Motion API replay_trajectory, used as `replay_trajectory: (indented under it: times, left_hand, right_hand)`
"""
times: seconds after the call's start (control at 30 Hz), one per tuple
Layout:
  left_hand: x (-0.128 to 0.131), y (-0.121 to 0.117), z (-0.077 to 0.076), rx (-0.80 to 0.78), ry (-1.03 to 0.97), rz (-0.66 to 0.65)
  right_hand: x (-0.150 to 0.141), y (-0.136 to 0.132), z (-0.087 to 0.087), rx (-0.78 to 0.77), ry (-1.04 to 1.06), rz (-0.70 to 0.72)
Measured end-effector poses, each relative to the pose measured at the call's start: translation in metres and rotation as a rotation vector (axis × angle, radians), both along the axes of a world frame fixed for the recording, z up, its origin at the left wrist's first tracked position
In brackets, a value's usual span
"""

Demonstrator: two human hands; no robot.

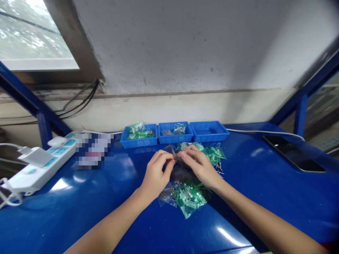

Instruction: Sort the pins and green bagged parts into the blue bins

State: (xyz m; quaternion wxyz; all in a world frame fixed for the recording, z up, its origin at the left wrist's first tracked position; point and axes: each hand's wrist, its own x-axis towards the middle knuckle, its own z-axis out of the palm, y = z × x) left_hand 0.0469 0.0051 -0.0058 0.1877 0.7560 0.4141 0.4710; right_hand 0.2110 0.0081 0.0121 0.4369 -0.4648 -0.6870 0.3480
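Observation:
My left hand (pixel 158 170) and my right hand (pixel 200 165) meet above the middle of the table, fingertips pinched on a small clear plastic bag (pixel 173 151). What the bag contains is too small to make out. Just below my hands lies a green plastic bag (pixel 189 198) with pale plugs and metal screws showing through. Beside it on the left is a clear bag (pixel 168 198) with brownish, thin pieces inside. Another green bag (pixel 214 153) rests beyond my right hand, next to loose screws (pixel 219 169). My hands partly cover the pile.
Along the back stand three blue bins: the left bin (pixel 140 143) holds green bags, the middle bin (pixel 175 138) a few clear bags, the right bin (pixel 210 131) nothing visible. A power strip (pixel 39 174) lies left, a phone (pixel 293 153) right. Blue frame bars (pixel 299 113) flank the table.

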Motion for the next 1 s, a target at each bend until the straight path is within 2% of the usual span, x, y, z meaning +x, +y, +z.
replay_trajectory:
  times: [0.07,0.13,0.27,0.37,0.47,0.57,0.67,0.77,0.87,1.0]
  left_hand:
    - [0.0002,-0.0019,-0.0001,0.11,0.122,-0.044]
    - [0.0003,-0.0022,-0.0012,0.16,0.198,-0.06]
    - [-0.0004,-0.0004,-0.0045,0.167,0.259,-0.033]
    - [-0.0001,-0.0008,-0.0042,0.139,0.227,-0.038]
    - [0.0007,-0.0014,-0.0015,0.006,0.118,-0.058]
    - [0.0004,0.0015,0.0,-0.242,-0.082,-0.054]
    - [0.0001,0.0059,-0.0011,-0.461,-0.294,-0.049]
    - [0.001,0.0075,-0.0023,-0.542,-0.342,-0.07]
    - [0.0016,0.0062,-0.0029,-0.422,-0.312,-0.032]
    - [0.0002,0.0033,-0.003,-0.077,-0.079,0.012]
  right_hand:
    - [-0.0004,0.0012,0.0011,-0.123,0.11,0.061]
    - [-0.0017,0.0012,0.0006,-0.166,0.15,0.075]
    - [-0.0051,-0.0021,-0.0002,-0.175,0.147,0.087]
    - [-0.0062,-0.0039,0.0002,-0.116,0.077,0.028]
    - [-0.0046,-0.0027,-0.0004,-0.038,0.066,-0.036]
    - [-0.0017,-0.0006,-0.002,0.095,0.024,-0.083]
    - [-0.0006,-0.0014,-0.0045,0.26,-0.076,-0.041]
    - [-0.0019,-0.0044,-0.0074,0.395,-0.18,-0.009]
    - [-0.0026,-0.0056,-0.0078,0.374,-0.232,-0.065]
    - [-0.0012,-0.0018,-0.0023,0.187,-0.117,-0.088]
